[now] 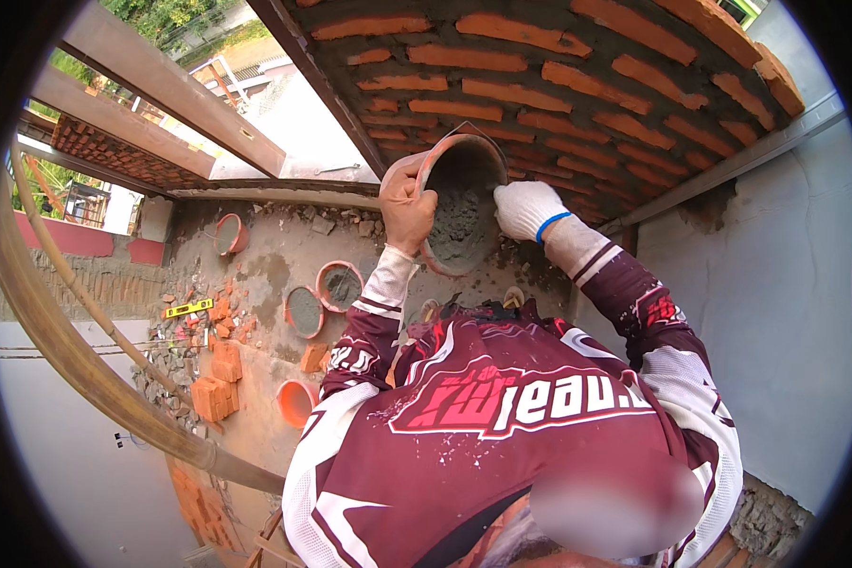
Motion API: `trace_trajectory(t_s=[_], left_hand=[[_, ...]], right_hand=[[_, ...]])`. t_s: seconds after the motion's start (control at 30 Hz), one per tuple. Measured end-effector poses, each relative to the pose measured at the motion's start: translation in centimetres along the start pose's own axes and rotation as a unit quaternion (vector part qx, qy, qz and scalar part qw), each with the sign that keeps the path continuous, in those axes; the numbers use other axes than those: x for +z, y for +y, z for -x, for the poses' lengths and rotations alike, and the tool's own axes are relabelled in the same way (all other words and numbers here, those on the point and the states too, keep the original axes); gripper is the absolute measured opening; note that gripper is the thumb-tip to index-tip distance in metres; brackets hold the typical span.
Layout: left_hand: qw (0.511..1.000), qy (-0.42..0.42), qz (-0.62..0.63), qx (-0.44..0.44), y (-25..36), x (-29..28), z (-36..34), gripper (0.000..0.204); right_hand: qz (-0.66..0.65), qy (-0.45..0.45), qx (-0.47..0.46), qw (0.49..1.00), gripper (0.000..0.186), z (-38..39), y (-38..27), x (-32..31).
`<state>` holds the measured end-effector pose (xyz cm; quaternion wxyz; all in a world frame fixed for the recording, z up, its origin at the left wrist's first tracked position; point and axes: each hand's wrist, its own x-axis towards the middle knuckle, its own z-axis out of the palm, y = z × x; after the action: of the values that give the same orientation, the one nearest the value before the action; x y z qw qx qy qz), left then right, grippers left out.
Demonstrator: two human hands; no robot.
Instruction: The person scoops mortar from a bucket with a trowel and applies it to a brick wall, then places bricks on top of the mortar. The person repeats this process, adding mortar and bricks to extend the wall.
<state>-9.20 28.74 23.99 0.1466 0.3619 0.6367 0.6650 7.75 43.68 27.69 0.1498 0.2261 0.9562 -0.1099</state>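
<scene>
An orange bucket (465, 157) is held up in front of me, tilted so its mouth shows. Grey wet mortar (459, 227) lies inside it. My bare left hand (409, 205) is closed on the bucket's left rim, thumb over the edge. At the right rim, my right hand (528, 210) wears a white glove with a blue cuff; its fingers are curled against the bucket. A thin pointed edge shows just beyond the bucket's far rim; I cannot tell what it belongs to. Behind the bucket rises a brick wall (511, 95) with grey mortar joints.
Two mortar-filled buckets (304, 312) stand on the floor to the left; other orange buckets (296, 403) are nearby. A yellow spirit level (188, 309) lies on rubble beside stacked bricks (215, 398). Bamboo poles (66, 341) cross at left. A grey wall (767, 256) borders the right.
</scene>
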Motion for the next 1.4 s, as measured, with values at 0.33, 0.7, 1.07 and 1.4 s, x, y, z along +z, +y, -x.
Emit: trace_trajectory(t_s=[0.33, 0.7, 1.07, 1.4], left_hand=[[0.995, 0.036, 0.059, -0.073, -3.7, -1.2, -0.2, 0.008], [0.933, 0.176, 0.236, -0.205, -1.8, 1.1, 0.0, 0.009], [0.938, 0.232, 0.213, -0.141, 0.9, -0.3, 0.8, 0.006], [0.943, 0.269, 0.137, -0.138, -3.6, -2.5, 3.6, 0.011]], right_hand=[[-0.333, -0.113, -0.081, 0.932, 0.043, 2.4, -0.8, 5.0], [-0.429, -0.217, 0.0, 0.877, 0.035, 5.2, 2.5, -3.9], [-0.337, 0.026, -0.042, 0.94, 0.036, 8.3, 7.0, -26.8], [0.115, 0.398, -0.018, 0.91, 0.03, 2.6, 9.3, -38.3]])
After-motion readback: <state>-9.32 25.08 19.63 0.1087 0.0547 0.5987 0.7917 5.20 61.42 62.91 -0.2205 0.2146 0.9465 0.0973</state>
